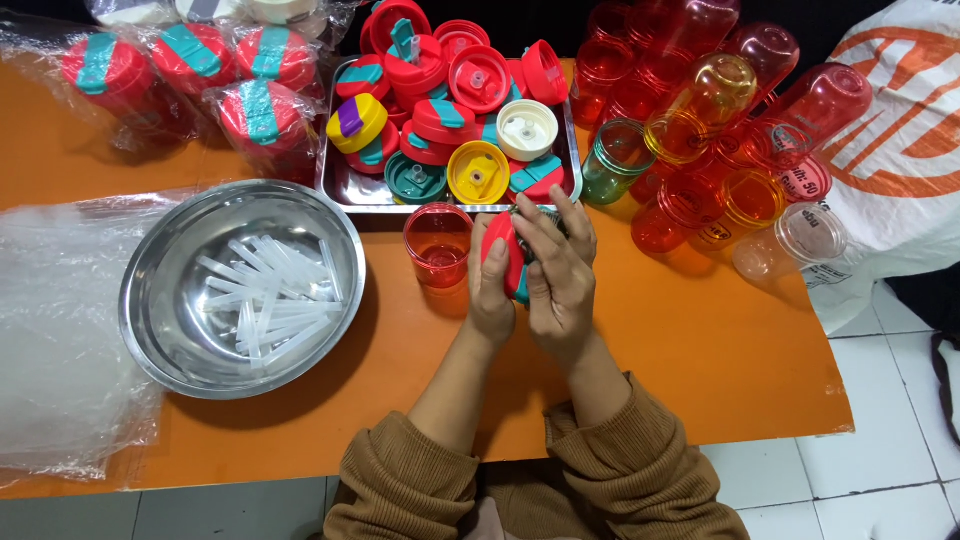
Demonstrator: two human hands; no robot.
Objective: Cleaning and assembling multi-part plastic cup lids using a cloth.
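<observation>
Both hands are meeting over the middle of the bench (700,340), closed together around one red lid (503,252): the left hand (490,290) is gripping it from the left with the thumb laid up its red face, and the right hand (560,275) is wrapping it from the right, fingers spread over the top. The lid is standing on edge between the palms, just beside a red cup (437,244) and just below the tray (345,185). A teal part is showing at its lower edge (whether that is a flip cap or a strap, I cannot tell).

Going left to right: clear plastic sheeting (60,330) is lying at the far left, with bagged bottles (190,60) behind it. Next, a steel bowl (160,290) is holding clear plastic straws (270,295). The tray is carrying loose lids in red, yellow, teal and cream. At the right, empty cups (720,130) in red, yellow and green are lying heaped, and a white sack (900,130) is hanging off the bench's edge.

As a judgement, the work on the lid is going best if the left hand is keeping it steady by the rim while the right hand's fingertips are doing the pressing, square to the lid's face, so any small piece seats evenly rather than tilting. Keeping the lid low over the bench, near the cup, is also sparing a dropped part a long roll.
</observation>
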